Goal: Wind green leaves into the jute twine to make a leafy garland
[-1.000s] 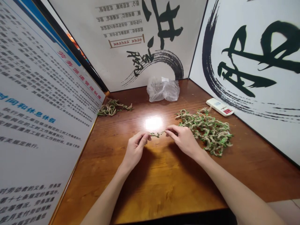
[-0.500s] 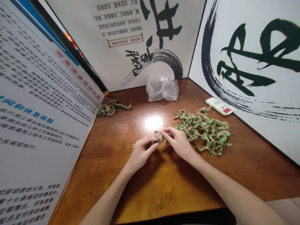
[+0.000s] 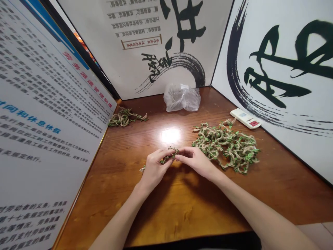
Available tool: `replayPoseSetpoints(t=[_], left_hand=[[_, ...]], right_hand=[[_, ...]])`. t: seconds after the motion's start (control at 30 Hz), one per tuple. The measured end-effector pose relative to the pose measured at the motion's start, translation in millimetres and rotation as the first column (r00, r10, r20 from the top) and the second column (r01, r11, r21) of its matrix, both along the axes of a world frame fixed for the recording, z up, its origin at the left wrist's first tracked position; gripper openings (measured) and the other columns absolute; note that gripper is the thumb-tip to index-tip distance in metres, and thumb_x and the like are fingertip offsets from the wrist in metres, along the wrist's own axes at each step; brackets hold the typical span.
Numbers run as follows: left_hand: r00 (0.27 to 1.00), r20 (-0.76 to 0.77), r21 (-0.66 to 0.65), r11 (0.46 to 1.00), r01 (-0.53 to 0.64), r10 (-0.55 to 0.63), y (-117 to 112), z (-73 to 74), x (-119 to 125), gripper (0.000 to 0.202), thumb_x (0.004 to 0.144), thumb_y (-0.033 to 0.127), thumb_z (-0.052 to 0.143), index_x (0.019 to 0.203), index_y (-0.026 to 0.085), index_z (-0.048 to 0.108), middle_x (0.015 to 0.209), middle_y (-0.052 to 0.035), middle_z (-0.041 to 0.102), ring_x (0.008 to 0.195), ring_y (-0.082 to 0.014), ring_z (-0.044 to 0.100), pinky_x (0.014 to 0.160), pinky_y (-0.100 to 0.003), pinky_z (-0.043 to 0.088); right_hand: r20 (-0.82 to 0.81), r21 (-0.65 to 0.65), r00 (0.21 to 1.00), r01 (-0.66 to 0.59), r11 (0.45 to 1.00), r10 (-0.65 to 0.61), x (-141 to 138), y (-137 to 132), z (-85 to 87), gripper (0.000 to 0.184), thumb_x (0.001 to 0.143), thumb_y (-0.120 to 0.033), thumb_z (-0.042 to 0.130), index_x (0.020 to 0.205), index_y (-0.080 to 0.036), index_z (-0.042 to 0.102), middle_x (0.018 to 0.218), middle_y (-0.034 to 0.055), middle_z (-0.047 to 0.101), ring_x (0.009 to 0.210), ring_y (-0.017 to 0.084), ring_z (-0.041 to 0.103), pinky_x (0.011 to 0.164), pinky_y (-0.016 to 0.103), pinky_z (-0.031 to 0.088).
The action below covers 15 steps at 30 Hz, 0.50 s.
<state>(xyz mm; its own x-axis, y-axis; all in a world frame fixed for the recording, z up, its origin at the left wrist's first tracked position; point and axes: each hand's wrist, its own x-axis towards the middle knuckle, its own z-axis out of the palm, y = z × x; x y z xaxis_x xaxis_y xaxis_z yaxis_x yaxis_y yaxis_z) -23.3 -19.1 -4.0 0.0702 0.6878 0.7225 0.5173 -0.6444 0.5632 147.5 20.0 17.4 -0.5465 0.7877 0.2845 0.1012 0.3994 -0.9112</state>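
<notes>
A short strand of jute twine with small green leaves (image 3: 169, 156) is held just above a wooden table (image 3: 161, 211), pretty much right between the two hands. The left hand (image 3: 154, 170) has a narrow grip on it: the strand is pinched between the thumb and curled fingers, and a pale loose tail of twine (image 3: 142, 168) pokes out past the outer side of that hand. The right hand (image 3: 195, 160) is kept narrow too, with its fingertips (image 3: 177, 157) brought in against the other end of the strand, close beside the left hand. How tight that right-side pinch is can't really be told from this angle.

Just past the right hand, a big loose heap of the same leafy twine (image 3: 226, 147) is piled on the table, near that hand but not touching it. A much smaller tangled bundle of twine (image 3: 125, 118) is left over by the far left corner of the table. A crumpled clear plastic bag (image 3: 181, 98) is sitting up against the back, and a white remote-style unit (image 3: 245, 118) is lying along the right side, just behind the heap. A bright patch of glare (image 3: 171, 135) is thrown on the varnish. The table is boxed in by a printed Chinese notice board (image 3: 44, 104) on the left, with a calligraphy panel (image 3: 161, 45) behind and another calligraphy panel (image 3: 281, 69) on the right.
</notes>
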Motion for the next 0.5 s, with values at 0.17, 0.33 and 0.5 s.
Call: replayPoseSetpoints(t=[0.17,0.33,0.5], left_hand=[[0.998,-0.068,0.069,0.997,0.025,-0.020,2,-2.8,-2,0.017,0.084,0.019,0.064,0.099,0.018,0.070,0.089,-0.0053,0.071,0.079,-0.0137,0.066,0.071,-0.023,0.051],[0.973,0.215,-0.128,0.985,0.116,-0.086,0,-0.5,2,0.020,0.079,0.030,0.070,0.096,0.018,0.068,0.095,-0.0061,0.072,0.086,-0.0176,0.069,0.080,-0.027,0.056],[0.875,0.476,-0.202,0.956,0.212,-0.093,4,-3.3,3,0.030,0.074,0.030,0.073,0.093,0.018,0.052,0.092,-0.0066,0.072,0.087,-0.0194,0.070,0.074,-0.028,0.057]], right_hand=[[-0.056,-0.039,0.996,0.067,0.997,-0.069,-2,0,-1.8,0.030,0.076,-0.042,0.065,0.081,-0.013,0.071,0.078,0.0056,0.069,0.070,0.016,0.061,0.067,0.027,0.045],[-0.098,-0.077,0.986,0.130,0.988,-0.138,-1,-2,4.4,0.030,0.075,-0.043,0.065,0.078,-0.014,0.071,0.074,0.0034,0.067,0.069,0.014,0.057,0.067,0.026,0.042],[-0.152,-0.173,0.977,0.124,0.977,-0.151,1,-3,9.6,0.031,0.071,-0.044,0.068,0.076,-0.014,0.071,0.062,-0.0004,0.059,0.056,0.009,0.042,0.055,0.023,0.032]])
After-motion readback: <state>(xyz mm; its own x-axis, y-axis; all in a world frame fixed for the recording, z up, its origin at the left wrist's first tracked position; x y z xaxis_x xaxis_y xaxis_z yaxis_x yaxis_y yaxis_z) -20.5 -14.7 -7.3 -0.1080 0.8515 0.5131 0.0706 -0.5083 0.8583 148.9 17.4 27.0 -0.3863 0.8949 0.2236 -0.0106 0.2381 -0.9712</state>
